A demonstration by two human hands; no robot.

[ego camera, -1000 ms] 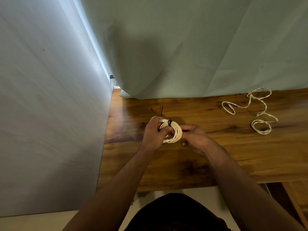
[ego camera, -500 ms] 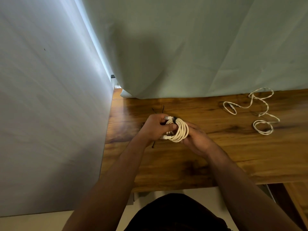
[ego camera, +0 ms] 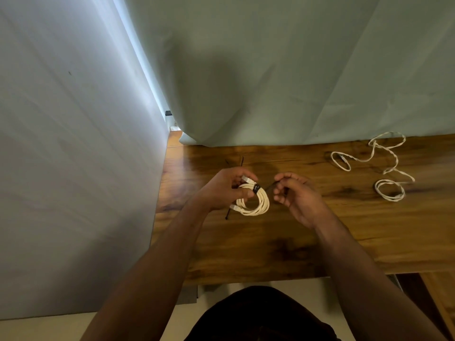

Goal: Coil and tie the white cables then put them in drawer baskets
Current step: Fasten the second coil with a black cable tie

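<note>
A white cable wound into a tight coil (ego camera: 256, 205) hangs just above the wooden table (ego camera: 320, 247). A black tie (ego camera: 256, 188) wraps the coil's top. My left hand (ego camera: 222, 191) grips the coil's left side, with a white plug sticking out above the fingers. My right hand (ego camera: 295, 194) is just right of the coil and pinches the tie's thin black tail, which stretches from the coil to its fingers. A second white cable (ego camera: 379, 166) lies loose and uncoiled at the table's far right.
Spare black ties (ego camera: 235, 162) lie on the table behind my left hand, and one (ego camera: 227, 214) pokes out below it. A pale curtain (ego camera: 270, 82) hangs along the table's back edge. A white wall (ego camera: 73, 156) closes the left side.
My right hand has let go of the coil's right side and drawn away to the right, pulling the tie's tail out. The left hand keeps hold of the coil.
</note>
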